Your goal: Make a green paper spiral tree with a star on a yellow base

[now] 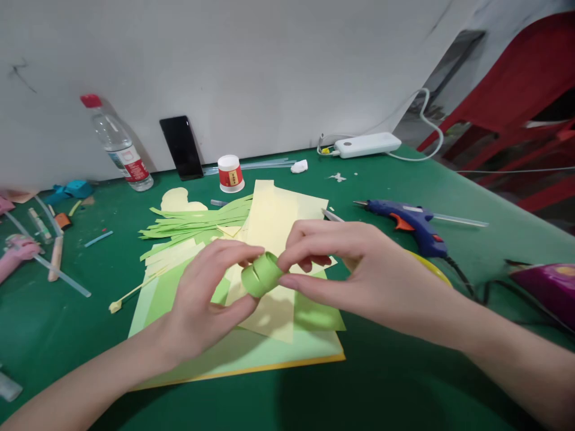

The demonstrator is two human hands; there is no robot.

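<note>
Both hands hold a small coil of rolled green paper [260, 275] above a stack of pale yellow and green paper sheets [251, 353]. My left hand [211, 293] pinches the coil from the left, thumb underneath and fingers on top. Meeting it from the right, my right hand [354, 269] grips the coil's end between thumb and fingers. Cut green paper strips [193, 224] lie fanned out behind the hands.
On the green table [404, 383]: a blue glue gun [411, 221] at right, a water bottle [119, 146], a black phone [182, 148] leaning on the wall, a small red-labelled jar [230, 173], a white power bank [368, 145], glue sticks and pink items [18, 251] at left, a purple object [545, 287] far right.
</note>
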